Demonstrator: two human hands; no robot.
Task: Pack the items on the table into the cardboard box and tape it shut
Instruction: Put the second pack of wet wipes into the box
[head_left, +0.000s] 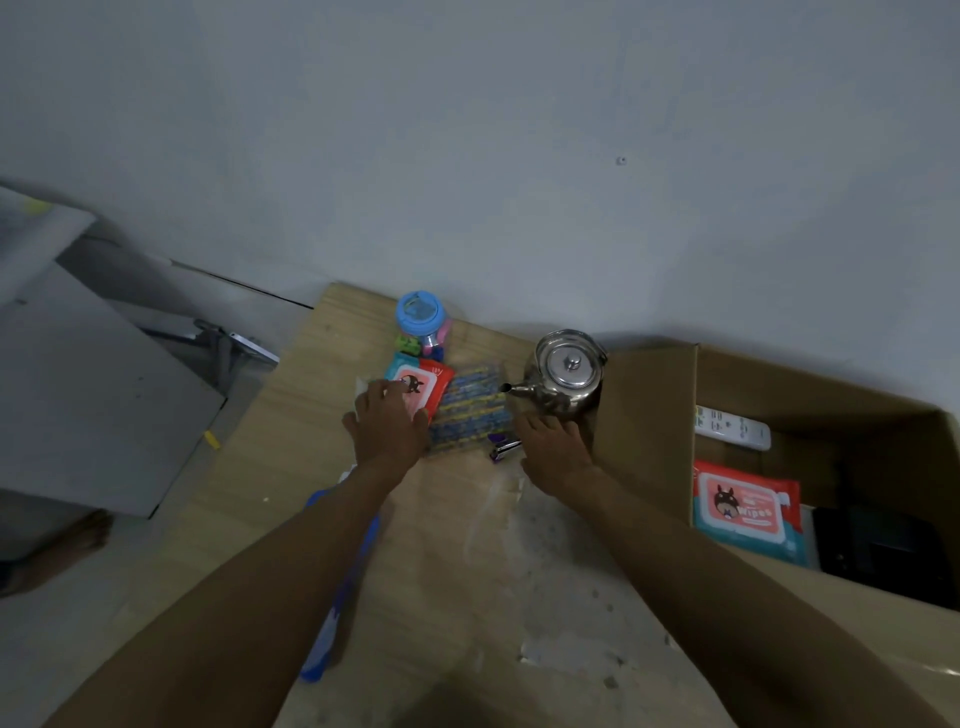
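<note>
An open cardboard box (649, 426) stands at the right of the wooden table (311, 467). Inside it lie a wipes pack (745, 506), a white power strip (732, 427) and a dark object (883, 551). On the table sit a steel kettle (569, 371), a blue-lidded jar (422, 322), a red wipes pack (423, 382), a blue patterned packet (470, 410) and a small purple stapler (503, 448). My left hand (387, 423) rests on the red wipes pack with its fingers over it. My right hand (553, 452) reaches toward the kettle's base, fingers extended, holding nothing.
A blue object (332, 597) lies along the table's left edge, under my left forearm. The grey wall rises right behind the table. Left of the table there is grey furniture (93, 395) and a metal stand (223, 348) on the floor.
</note>
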